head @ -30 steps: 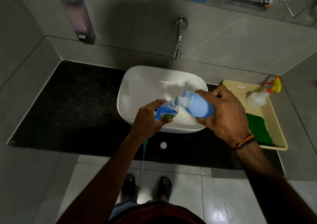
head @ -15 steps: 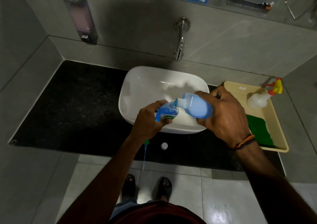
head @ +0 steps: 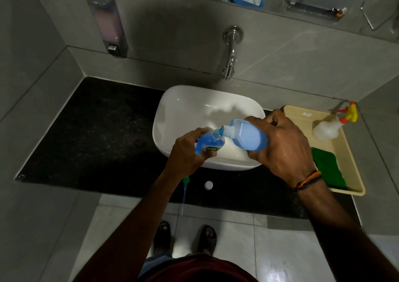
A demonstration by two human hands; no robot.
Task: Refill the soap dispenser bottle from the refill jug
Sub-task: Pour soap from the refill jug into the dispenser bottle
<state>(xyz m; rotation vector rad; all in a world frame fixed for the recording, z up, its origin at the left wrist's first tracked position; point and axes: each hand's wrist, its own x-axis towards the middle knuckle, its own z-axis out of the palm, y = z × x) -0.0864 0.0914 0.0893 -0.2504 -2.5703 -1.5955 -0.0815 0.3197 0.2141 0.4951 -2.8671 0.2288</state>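
Observation:
My left hand [head: 187, 152] grips a small clear soap dispenser bottle [head: 210, 142] with blue liquid and a green label, held over the front of the white basin [head: 194, 107]. My right hand [head: 282, 145] holds the refill jug [head: 248, 136], a pale blue container tipped on its side, with its white neck at the bottle's open mouth. Blue soap runs between them. The bottle's green pump with its tube [head: 185, 190] lies on the black counter [head: 97, 135] near the front edge, and a white cap [head: 208, 185] lies beside it.
A beige tray [head: 354, 186] at the right holds a white spray bottle [head: 328, 128] and a green sponge [head: 329, 167]. A wall tap [head: 231, 55] hangs above the basin. A wall soap dispenser [head: 108, 22] is mounted at the upper left. My sandalled feet stand below the counter.
Both hands keep the same hold with the jug tipped at the bottle's mouth. Only the view has shifted a little.

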